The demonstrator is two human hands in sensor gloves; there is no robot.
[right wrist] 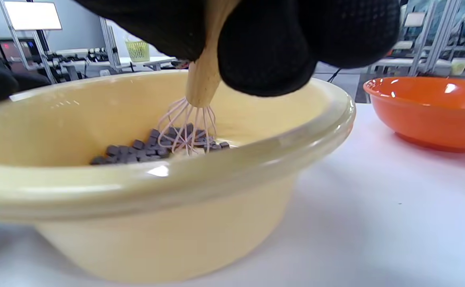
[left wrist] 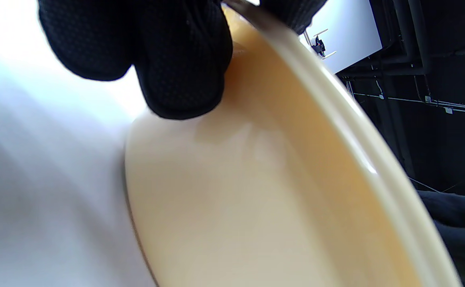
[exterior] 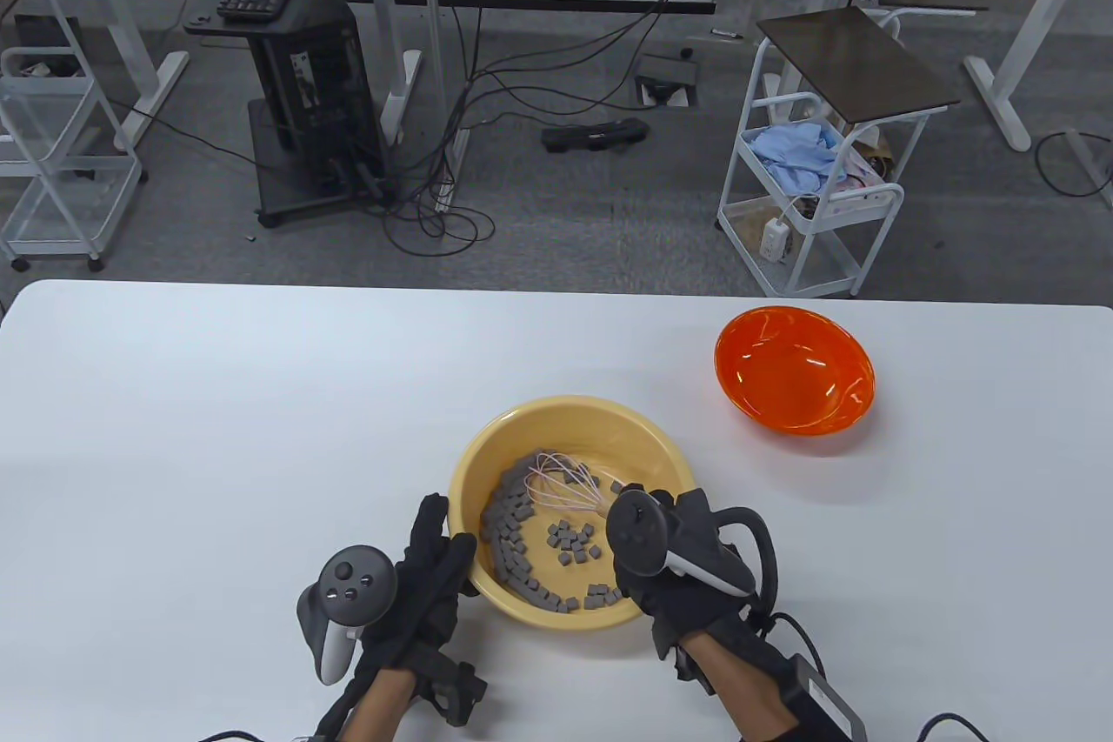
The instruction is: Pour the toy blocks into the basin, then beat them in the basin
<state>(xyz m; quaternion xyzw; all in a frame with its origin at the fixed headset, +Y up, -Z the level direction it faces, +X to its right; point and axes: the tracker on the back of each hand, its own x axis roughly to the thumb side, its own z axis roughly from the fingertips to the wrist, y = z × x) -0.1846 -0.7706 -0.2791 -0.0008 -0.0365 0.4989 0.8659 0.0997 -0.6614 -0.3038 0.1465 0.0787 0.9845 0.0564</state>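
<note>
A yellow basin (exterior: 600, 420) (left wrist: 256, 191) (right wrist: 168, 187) sits near the table's front edge and holds several small grey toy blocks (exterior: 522, 542) (right wrist: 136, 150). A whisk (exterior: 565, 485) (right wrist: 188, 127) with pink wires and a wooden handle stands in the blocks. My right hand (exterior: 674, 555) (right wrist: 264, 44) grips the whisk's handle over the basin's right side. My left hand (exterior: 435, 559) (left wrist: 168, 59) holds the basin's left rim, with fingers on the outer wall.
An empty orange bowl (exterior: 794, 368) (right wrist: 431, 107) stands on the white table (exterior: 217, 429) to the back right of the basin. Beyond the table's far edge are carts, desks and cables on the floor.
</note>
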